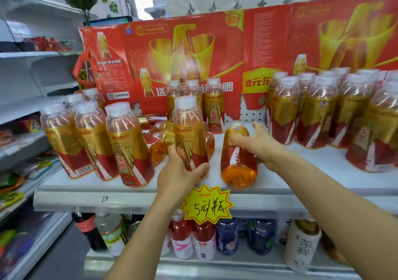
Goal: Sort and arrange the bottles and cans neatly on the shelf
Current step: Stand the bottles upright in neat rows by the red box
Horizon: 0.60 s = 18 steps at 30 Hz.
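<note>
Gold-and-red drink bottles with white caps fill a white shelf [137, 195]. My left hand [178, 174] grips the base of one upright bottle [189, 129] at the shelf's middle front. Just to its right, my right hand [258, 144] grips a bottle lying on its side [238, 157], its bottom facing me. More bottles lie tipped over behind the upright one [160, 144]. An upright group stands at the left [97, 135] and a larger upright group at the right [323, 112]. Three more stand at the back [213, 103].
Red and gold cartons [215, 49] line the shelf's back. A yellow starburst price tag [207, 204] hangs on the front edge. Other drinks [202, 238] stand on the shelf below. A side rack of snack packets [21, 129] runs along the left.
</note>
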{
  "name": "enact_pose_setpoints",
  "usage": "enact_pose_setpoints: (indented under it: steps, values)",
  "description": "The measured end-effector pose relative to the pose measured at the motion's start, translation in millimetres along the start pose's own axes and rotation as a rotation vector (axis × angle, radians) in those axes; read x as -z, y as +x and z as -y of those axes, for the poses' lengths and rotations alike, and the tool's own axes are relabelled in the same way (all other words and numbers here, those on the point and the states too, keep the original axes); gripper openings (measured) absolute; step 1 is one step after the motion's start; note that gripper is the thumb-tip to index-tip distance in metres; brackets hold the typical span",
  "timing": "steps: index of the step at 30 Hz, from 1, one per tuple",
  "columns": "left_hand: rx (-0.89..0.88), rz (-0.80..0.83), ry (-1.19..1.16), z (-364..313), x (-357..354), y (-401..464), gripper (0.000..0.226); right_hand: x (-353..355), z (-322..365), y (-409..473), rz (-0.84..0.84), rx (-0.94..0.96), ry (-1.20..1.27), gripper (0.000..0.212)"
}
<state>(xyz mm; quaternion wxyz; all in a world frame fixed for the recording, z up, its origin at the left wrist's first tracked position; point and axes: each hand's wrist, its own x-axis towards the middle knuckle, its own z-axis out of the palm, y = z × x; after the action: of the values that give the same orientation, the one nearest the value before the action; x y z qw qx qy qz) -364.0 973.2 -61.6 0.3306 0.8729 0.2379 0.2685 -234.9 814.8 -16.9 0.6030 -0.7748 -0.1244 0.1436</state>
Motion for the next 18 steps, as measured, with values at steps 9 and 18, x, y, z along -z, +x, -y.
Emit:
enact_pose_setpoints:
  steps: [9, 18]
  values:
    - [-0.006, 0.06, -0.133, 4, 2, 5, 0.066, 22, -5, -30, -0.153, 0.535, -0.08, 0.114]
    - [-0.059, 0.088, -0.128, -19, 1, 6, 0.05, 70, -22, -38, -0.366, 0.691, -0.368, 0.111]
